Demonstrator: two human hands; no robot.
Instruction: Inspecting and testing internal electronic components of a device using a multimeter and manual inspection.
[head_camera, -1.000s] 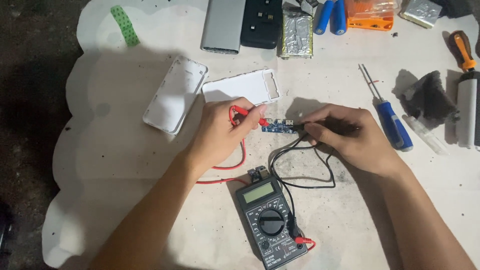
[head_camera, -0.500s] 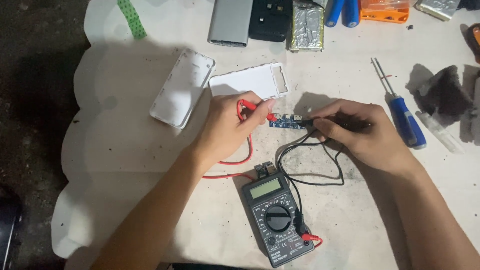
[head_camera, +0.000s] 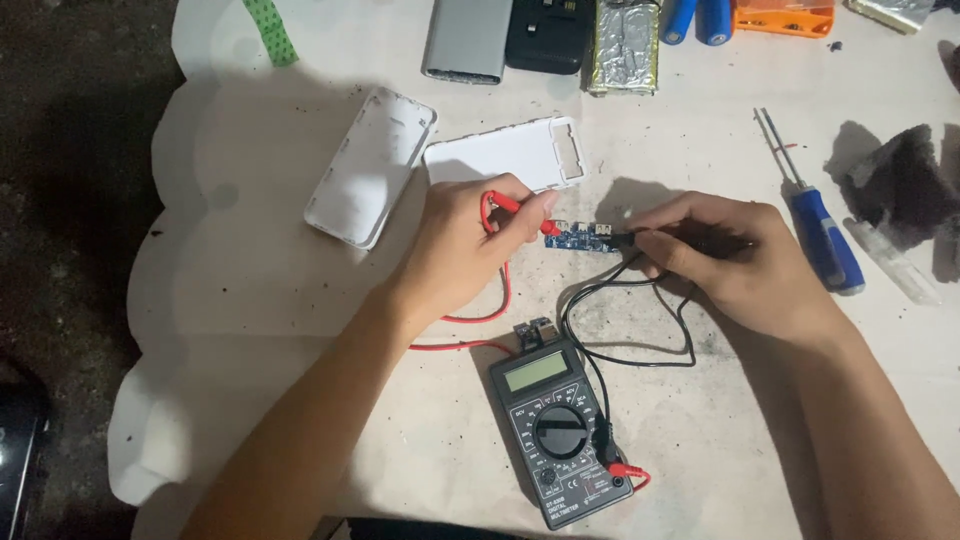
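You are leaning over a white work surface (head_camera: 250, 300), probing a small blue circuit board (head_camera: 583, 238) that is lying near the centre of the view. Your left hand (head_camera: 465, 250) is pinching the red probe (head_camera: 520, 212) between thumb and fingertips, its tip touching the board's left end. Your right hand (head_camera: 735, 265) is pinching the black probe (head_camera: 640, 240) in a pen-like grip, its tip meeting the board's right end.

Both leads are trailing down to a dark digital multimeter (head_camera: 560, 430) at six o'clock from the board, the red wire (head_camera: 480, 320) looping under your left wrist and the black wire (head_camera: 640, 340) curling beside your right. The step in hand looks like a measurement across the board. The next move seems to call for holding both tips steady and glancing down at the meter's screen, which is too small to make out here.

At eleven o'clock from the board, two white shell halves (head_camera: 372, 165) are lying just beside each other. At twelve o'clock, along the far edge, a grey metal case (head_camera: 468, 40), a foil-wrapped pack (head_camera: 625, 48) and two blue cylindrical cells (head_camera: 697, 18) are sitting well apart from your hands. At three o'clock, a blue-handled screwdriver (head_camera: 812, 225) is resting close to your right hand. Nothing is lying between the probes and the board, though the slack wires are crossing the space in front of the meter.
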